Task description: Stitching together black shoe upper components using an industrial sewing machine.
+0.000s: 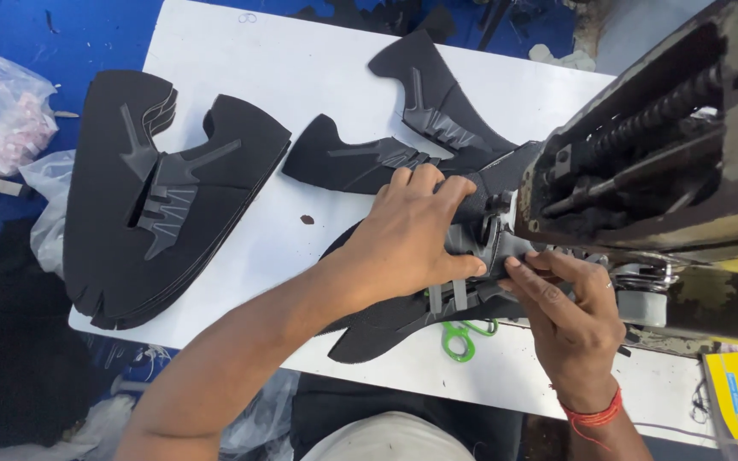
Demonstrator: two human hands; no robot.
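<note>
Fingers of the left hand (407, 230) lie flat and clenched down on the black shoe-upper piece (403, 320), pressing it at the sewing machine (642, 162). Fingers of the right hand (570, 307) pinch the same piece's grey overlay just beside the needle area. The piece rests on the white desk (284, 77). A stack of cut uppers (155, 213) lies well apart to the left; green snips (459, 337) show beneath the piece.
</note>
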